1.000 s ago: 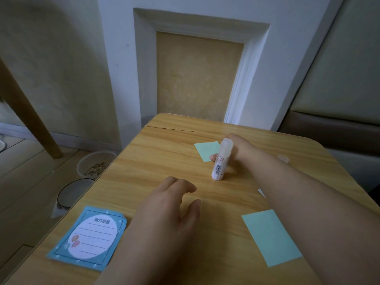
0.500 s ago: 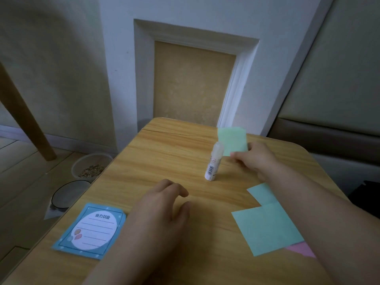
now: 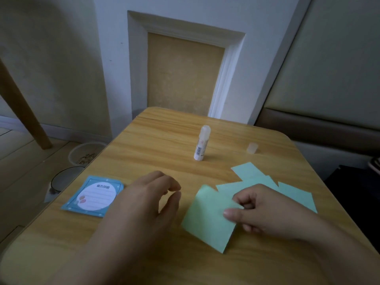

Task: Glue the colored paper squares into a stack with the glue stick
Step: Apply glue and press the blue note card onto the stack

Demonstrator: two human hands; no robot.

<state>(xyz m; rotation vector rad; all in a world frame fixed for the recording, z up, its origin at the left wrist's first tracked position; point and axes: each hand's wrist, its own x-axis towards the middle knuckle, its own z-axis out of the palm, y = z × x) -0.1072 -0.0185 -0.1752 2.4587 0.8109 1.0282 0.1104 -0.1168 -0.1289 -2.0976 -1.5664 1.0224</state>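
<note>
My right hand (image 3: 255, 210) pinches a light green paper square (image 3: 207, 219) by its right edge, just over the near middle of the wooden table (image 3: 156, 145). Behind it lie several blue-green paper squares (image 3: 255, 177), overlapping one another. The white glue stick (image 3: 202, 143) stands upright and uncapped farther back, with its clear cap (image 3: 252, 148) lying to its right. My left hand (image 3: 144, 204) hovers left of the green square, fingers loosely curled, holding nothing.
A blue notepad (image 3: 93, 196) with a white oval lies at the table's left edge. On the floor to the left stand a bowl of pellets (image 3: 86, 154) and a dark bowl (image 3: 63, 179). A wooden leg (image 3: 22, 108) slants at far left.
My right hand let go of the glue stick, picked up the green square from the back of the table and brought it to the near middle. The left hand barely moved.
</note>
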